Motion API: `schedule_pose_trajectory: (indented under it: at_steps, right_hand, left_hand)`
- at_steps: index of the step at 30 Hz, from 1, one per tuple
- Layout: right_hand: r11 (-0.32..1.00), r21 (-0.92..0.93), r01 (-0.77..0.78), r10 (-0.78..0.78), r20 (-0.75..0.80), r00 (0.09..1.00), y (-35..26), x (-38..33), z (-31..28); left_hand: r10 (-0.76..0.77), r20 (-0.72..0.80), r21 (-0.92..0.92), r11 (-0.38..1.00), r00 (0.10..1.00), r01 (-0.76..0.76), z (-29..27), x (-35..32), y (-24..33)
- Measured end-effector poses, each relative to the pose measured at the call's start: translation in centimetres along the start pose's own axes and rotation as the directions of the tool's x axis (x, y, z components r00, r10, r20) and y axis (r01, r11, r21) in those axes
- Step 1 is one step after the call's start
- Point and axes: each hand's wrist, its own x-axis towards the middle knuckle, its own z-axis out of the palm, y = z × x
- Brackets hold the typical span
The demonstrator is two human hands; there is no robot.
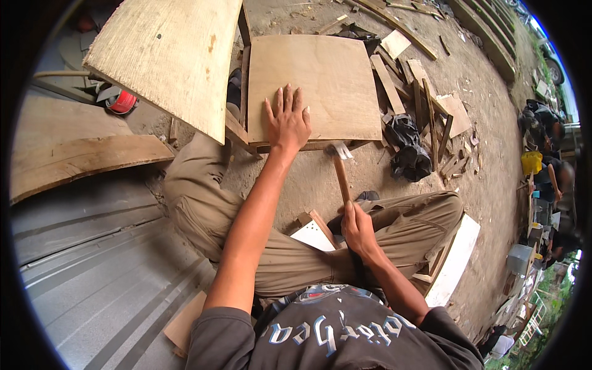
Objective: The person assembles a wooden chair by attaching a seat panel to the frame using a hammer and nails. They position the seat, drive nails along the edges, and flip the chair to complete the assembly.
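My left hand (288, 125) lies flat, fingers spread, near the left front of a square plywood panel (327, 80). That panel rests on a wooden frame in front of me. My right hand (359, 228) is wrapped round the handle of a claw hammer (342, 176). The hammer's metal head is up by the panel's front edge, right of my left hand; whether it touches the edge I cannot tell. A larger plywood board (166, 58) stands at the left, joined to or leaning by the panel's frame.
Wood offcuts (425, 92) and a black plastic bag (410, 151) lie on the ground at the right. Corrugated metal sheets (105, 290) and a curved board (86, 157) are on my left, with a red can (122, 102) beyond. Other people (550, 176) are far right.
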Motion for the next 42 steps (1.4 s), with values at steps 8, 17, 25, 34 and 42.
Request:
schedule_pose_trajectory:
  at_steps: [8,17,25,34,42]
  right_hand:
    - [0.915,0.376,0.145,-0.141,-0.039,0.989,-7.3,-1.9,-1.4]
    - [0.902,0.055,0.428,-0.414,-0.165,0.895,-4.9,2.5,1.6]
    - [0.992,0.122,-0.021,0.033,-0.098,0.995,-2.0,0.4,1.0]
    - [0.698,0.213,0.684,-0.632,-0.268,0.728,-11.1,1.1,-1.2]
    - [0.996,0.011,0.09,-0.09,0.021,0.996,-3.8,0.3,1.9]
  left_hand:
    - [0.017,-0.034,0.01,1.0,0.999,-0.016,0.6,0.0,-0.3]
    - [0.01,-0.017,-0.024,1.0,1.0,-0.011,-0.3,0.1,-0.1]
    - [0.009,-0.025,-0.033,0.999,1.0,-0.01,0.4,0.0,-0.1]
    - [-0.001,-0.019,-0.023,1.0,1.0,0.0,-0.4,0.0,-0.1]
    - [-0.009,0.025,-0.027,1.0,1.0,0.01,-0.6,0.1,0.0]
